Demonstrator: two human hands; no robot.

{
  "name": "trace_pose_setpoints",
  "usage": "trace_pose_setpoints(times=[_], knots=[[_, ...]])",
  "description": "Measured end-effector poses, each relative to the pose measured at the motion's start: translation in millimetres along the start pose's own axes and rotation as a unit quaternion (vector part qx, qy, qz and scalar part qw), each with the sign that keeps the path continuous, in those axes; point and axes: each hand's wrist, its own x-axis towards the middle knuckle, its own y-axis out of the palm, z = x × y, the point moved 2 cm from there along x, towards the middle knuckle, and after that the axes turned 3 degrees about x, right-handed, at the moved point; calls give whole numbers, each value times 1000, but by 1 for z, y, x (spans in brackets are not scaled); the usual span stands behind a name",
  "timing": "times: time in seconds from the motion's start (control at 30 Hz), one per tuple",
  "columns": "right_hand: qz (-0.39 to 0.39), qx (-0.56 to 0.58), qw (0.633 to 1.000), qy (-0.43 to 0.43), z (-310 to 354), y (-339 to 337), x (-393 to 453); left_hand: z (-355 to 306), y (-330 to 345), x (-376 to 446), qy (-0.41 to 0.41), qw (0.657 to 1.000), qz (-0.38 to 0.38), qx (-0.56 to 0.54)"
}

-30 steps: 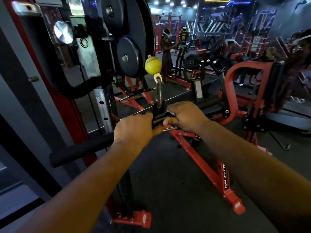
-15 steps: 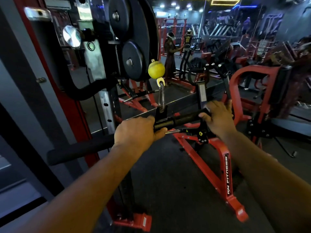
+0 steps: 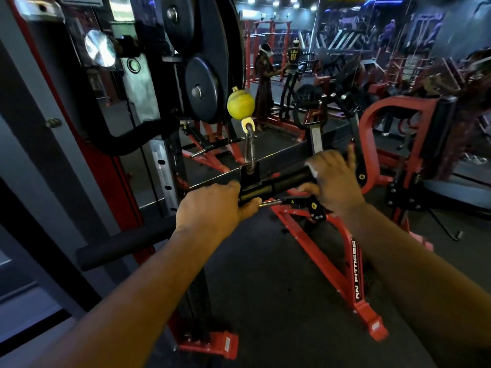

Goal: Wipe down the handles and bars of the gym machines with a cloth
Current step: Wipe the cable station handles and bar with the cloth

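Observation:
A black cable bar [image 3: 281, 183] hangs level from a steel carabiner [image 3: 250, 152] under a yellow ball stopper [image 3: 240, 103]. My left hand [image 3: 212, 211] grips the bar just left of its centre bracket. My right hand [image 3: 332, 181] is wrapped over the bar's right part, fingers partly lifted, with a pale cloth [image 3: 311, 168] under the palm; only a small edge of it shows. The bar's padded left end [image 3: 119, 248] sticks out to the left below my forearm.
A red and black cable tower with weight plates [image 3: 207, 88] stands at the left. A red machine frame [image 3: 345, 261] lies on the dark floor under the bar. More red machines [image 3: 385, 123] and two people [image 3: 265, 83] are further back.
My right hand slid outward along the bar from beside the centre bracket to the right part. My left hand kept its grip. The view shifted slightly.

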Motion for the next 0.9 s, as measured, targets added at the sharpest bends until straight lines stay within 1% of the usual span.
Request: trace_pose_setpoints(times=[0.07, 0.13, 0.2, 0.23, 0.27, 0.33, 0.47, 0.53, 0.6, 0.63, 0.7, 0.8, 0.9], knots=[[17, -7, 998, 58, -37, -1, -3, 1, -1, 0, 2, 1000, -4, 8], [34, 21, 992, 123, -59, 1, -11, 2, -2, 0, 10, 1000, -10, 24], [27, 72, 983, 167, -58, 6, -19, 3, -2, 3, 17, 999, -12, 35], [15, 88, 981, 173, -49, 8, -23, 4, -3, 4, 19, 999, -11, 38], [5, 98, 981, 170, -35, 9, -25, 5, -3, 6, 18, 999, -8, 40], [-14, 107, 985, 134, 2, 11, -27, 6, -2, 8, 15, 999, -1, 35], [-27, 73, 997, 12, 78, 21, -25, -2, 3, 9, 8, 1000, -1, 14], [-37, 49, 997, -38, 88, 22, -24, -5, 5, 9, -2, 1000, 5, 0], [-27, 4, 997, -66, 75, 18, -20, -6, 7, 8, -8, 1000, 11, -18], [-21, -18, 998, -64, 63, 14, -17, -6, 8, 7, -9, 1000, 12, -26], [-3, -35, 999, -20, 30, 5, -14, -6, 8, 6, -8, 999, 9, -30], [22, -49, 996, 68, -21, -4, -14, -6, 4, 7, 2, 1000, 1, -5], [41, -41, 993, 101, -48, -1, -15, -4, 2, 11, 10, 1000, 2, 13]])
